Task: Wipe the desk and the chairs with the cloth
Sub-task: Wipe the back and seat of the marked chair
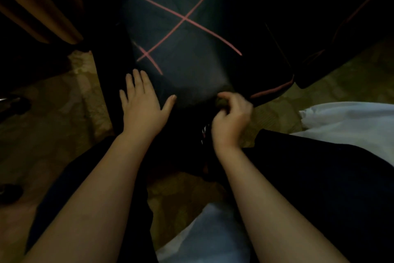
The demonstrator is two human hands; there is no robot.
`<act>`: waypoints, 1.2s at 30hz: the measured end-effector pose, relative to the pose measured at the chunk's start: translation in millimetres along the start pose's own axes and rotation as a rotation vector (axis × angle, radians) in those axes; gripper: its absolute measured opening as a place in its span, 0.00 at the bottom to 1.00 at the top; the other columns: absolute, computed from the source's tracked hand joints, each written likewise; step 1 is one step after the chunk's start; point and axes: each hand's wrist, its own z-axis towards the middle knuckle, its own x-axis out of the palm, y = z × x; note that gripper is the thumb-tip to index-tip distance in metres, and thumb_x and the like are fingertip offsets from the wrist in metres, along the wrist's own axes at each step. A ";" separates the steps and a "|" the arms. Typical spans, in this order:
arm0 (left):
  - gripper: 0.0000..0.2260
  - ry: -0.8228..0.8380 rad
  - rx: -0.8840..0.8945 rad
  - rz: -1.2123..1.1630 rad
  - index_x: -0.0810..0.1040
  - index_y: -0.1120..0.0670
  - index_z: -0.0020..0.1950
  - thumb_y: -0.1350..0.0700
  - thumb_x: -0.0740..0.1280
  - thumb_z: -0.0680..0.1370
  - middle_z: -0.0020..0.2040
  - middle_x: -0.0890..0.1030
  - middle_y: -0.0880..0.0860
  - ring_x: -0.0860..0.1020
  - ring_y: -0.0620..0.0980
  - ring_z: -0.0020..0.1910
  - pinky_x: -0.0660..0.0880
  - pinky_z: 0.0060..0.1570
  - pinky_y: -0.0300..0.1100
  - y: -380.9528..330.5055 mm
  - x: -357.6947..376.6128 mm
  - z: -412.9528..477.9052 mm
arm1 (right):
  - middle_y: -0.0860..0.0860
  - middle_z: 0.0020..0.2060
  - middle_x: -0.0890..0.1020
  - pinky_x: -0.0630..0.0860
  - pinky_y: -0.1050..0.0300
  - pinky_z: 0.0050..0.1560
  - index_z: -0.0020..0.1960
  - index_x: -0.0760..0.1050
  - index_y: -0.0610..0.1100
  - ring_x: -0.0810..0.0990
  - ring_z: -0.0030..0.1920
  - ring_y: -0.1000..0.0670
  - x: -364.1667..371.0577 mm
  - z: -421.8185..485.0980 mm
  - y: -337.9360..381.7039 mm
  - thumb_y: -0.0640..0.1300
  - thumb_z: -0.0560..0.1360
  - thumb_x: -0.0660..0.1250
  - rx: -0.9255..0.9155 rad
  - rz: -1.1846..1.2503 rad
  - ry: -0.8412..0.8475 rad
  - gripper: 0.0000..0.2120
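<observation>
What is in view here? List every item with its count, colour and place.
chair seat: one, dark grey with pink crossed lines, centre.
second upholstered piece: one, black with pink lines, upper right.
cloth: one, dark, bunched at the seat's near edge.
curtain: one, brownish-orange, upper left.
carpet: one, yellowish patterned, beneath everything.
white fabric: two patches, right edge and bottom centre.
trouser legs: two, black, lower left and lower right.
left hand: one, flat on the seat, fingers spread.
right hand: one, gripping the cloth.
</observation>
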 end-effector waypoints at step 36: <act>0.38 0.121 0.264 -0.070 0.49 0.60 0.79 0.46 0.66 0.78 0.80 0.46 0.57 0.44 0.56 0.79 0.46 0.76 0.51 -73.9 21.6 33.7 | 0.55 0.39 0.74 0.62 0.77 0.51 0.39 0.78 0.42 0.70 0.46 0.55 -21.9 4.1 -23.1 0.22 0.59 0.60 0.047 0.021 -0.001 0.19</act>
